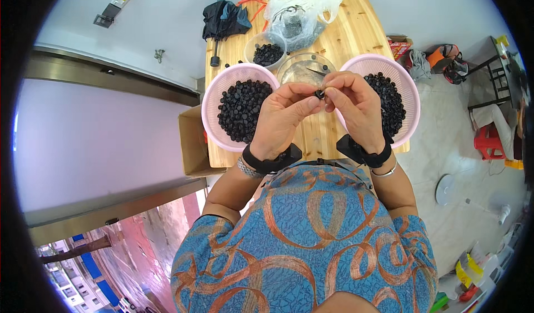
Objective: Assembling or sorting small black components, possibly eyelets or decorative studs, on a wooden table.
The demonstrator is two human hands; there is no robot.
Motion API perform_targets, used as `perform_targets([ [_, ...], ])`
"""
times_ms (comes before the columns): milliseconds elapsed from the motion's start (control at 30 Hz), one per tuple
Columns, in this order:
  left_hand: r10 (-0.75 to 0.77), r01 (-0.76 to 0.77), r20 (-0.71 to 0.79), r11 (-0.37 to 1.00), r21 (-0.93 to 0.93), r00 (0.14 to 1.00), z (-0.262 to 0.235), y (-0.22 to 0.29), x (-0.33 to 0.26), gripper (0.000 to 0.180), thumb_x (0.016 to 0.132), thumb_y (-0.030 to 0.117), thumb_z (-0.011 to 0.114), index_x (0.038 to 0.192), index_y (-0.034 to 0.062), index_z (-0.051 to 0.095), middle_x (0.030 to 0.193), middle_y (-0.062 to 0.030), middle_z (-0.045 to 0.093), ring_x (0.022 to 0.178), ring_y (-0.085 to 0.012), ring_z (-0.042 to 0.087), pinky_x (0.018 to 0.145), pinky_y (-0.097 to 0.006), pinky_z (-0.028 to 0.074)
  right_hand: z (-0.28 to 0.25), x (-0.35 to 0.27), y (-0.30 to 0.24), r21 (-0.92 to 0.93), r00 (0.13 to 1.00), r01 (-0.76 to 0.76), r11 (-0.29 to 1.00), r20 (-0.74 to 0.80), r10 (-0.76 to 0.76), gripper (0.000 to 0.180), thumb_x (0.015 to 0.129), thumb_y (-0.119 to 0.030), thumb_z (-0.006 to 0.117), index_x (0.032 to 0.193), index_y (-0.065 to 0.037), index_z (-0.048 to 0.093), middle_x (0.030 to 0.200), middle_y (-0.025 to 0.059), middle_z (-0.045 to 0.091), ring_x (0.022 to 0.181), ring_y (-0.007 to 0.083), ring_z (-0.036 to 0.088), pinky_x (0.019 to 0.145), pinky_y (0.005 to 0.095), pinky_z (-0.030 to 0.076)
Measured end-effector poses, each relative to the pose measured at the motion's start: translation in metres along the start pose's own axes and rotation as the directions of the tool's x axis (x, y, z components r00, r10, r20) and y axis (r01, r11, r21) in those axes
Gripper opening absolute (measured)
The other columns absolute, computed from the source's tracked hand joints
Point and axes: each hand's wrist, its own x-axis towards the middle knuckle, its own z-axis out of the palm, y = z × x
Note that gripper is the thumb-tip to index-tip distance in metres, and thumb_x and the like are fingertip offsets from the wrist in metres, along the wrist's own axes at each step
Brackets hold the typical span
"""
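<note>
With the table (pixel 367 21) read as a dial and its far edge at twelve, bare wood lies open between one and two o'clock, and a narrower strip runs toward six between the baskets. The left pink basket (pixel 209 99), at eight to nine, reaches the left edge; the right pink basket (pixel 410 85), at three to four, juts past the right. An open cardboard box (pixel 192 146) stands beside the table at eight. Plastic bags (pixel 306 4) crowd twelve, and a dark folded umbrella (pixel 225 21) lies at ten, beyond a clear tub (pixel 281 50) of black pieces.

The left hand (pixel 281 115) and right hand (pixel 359 107) meet near the centre, in front of a shallow clear dish (pixel 286 71). The left thumb and forefinger pinch a small black piece (pixel 319 94); the right thumb and forefinger are drawn together against it, though whether they grip it cannot be told.

The right hand covers part of its basket's heap, and both hands hide the dish's near side. The bags' contents are hard to make out, as is one end of the thin dark tool (pixel 316 71) at the dish. The piece's shape is mostly hidden by fingertips.
</note>
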Motion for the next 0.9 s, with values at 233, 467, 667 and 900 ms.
perform_targets([
  [233, 0.072, -0.073, 0.009, 0.990, 0.117, 0.997, 0.020, -0.003, -0.007, 0.021, 0.082, -0.001, 0.059, 0.102, -0.0030, 0.055, 0.094, -0.0110, 0.062, 0.087, -0.0154, 0.061, 0.080, -0.026, 0.049, 0.003, -0.017, -0.014, -0.380, 0.951, 0.288, 0.879, 0.010, -0.308, 0.006, 0.084, 0.000, 0.053, 0.090, 0.002, 0.052, 0.097, 0.0091, 0.056, 0.073, 0.0090, 0.057, 0.064, 0.0209, 0.048],
  [467, 0.022, -0.026, 0.062, 0.997, 0.067, 0.998, 0.030, -0.004, -0.010, 0.020, 0.082, -0.001, 0.059, 0.101, -0.0027, 0.055, 0.095, -0.0109, 0.062, 0.088, -0.0156, 0.061, 0.081, -0.027, 0.048, -0.002, -0.026, -0.021, -0.221, 0.965, 0.234, 0.947, -0.069, -0.255, 0.007, 0.083, 0.002, 0.053, 0.090, 0.002, 0.052, 0.096, 0.0103, 0.056, 0.073, 0.0111, 0.059, 0.063, 0.0219, 0.049],
  [667, 0.028, -0.036, 0.057, 0.990, 0.140, 0.998, 0.031, -0.009, -0.014, 0.019, 0.082, -0.002, 0.058, 0.101, -0.0029, 0.056, 0.095, -0.0103, 0.062, 0.088, -0.0146, 0.060, 0.079, -0.026, 0.048, -0.008, -0.030, -0.034, -0.516, 0.923, 0.361, 0.777, 0.077, -0.378, 0.008, 0.080, 0.003, 0.055, 0.088, 0.001, 0.053, 0.094, 0.0112, 0.056, 0.073, 0.0143, 0.059, 0.062, 0.0232, 0.049],
  [900, 0.141, -0.152, 0.055, 0.934, 0.323, 0.988, 0.033, -0.018, -0.016, 0.018, 0.081, -0.004, 0.058, 0.099, -0.0037, 0.057, 0.095, -0.0087, 0.062, 0.087, -0.0134, 0.060, 0.078, -0.024, 0.048, -0.013, -0.037, -0.020, -0.431, 0.950, 0.285, 0.856, 0.005, -0.313, 0.011, 0.076, 0.005, 0.059, 0.085, 0.001, 0.053, 0.089, 0.0117, 0.056, 0.075, 0.0198, 0.059, 0.062, 0.0264, 0.048],
])
